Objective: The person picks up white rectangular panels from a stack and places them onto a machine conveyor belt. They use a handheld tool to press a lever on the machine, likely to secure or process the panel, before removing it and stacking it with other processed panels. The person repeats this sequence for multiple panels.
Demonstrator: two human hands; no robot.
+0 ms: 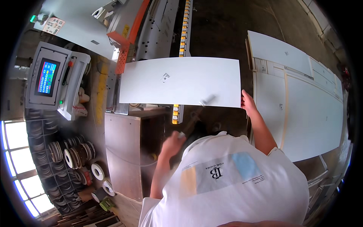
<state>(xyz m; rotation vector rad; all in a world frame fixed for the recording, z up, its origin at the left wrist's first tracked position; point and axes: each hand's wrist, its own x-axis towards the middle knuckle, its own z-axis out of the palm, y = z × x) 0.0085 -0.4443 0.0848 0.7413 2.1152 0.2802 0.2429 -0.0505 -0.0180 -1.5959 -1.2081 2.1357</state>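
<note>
A long white panel [181, 81] lies across the edge of the machine, with a small printed label near its left part. At the panel's right end my right hand [247, 103] is closed on the edge, some fingers hidden by the board. My left hand [174, 143] is a fist below the panel, apart from it and blurred by motion. A small pale thing pokes out of the fist, too smeared to name. Over the panel's lower edge shows a blurred, pale cylinder-like shape [208, 100].
A roller track [184, 32] with yellow pieces runs under the panel. Left stand a control screen [47, 77], a wooden cabinet [123, 151] and edge-banding rolls [77, 156]. To the right lie stacked white panels [310, 117]. An orange machine guard [121, 56] rises beside the panel's left end.
</note>
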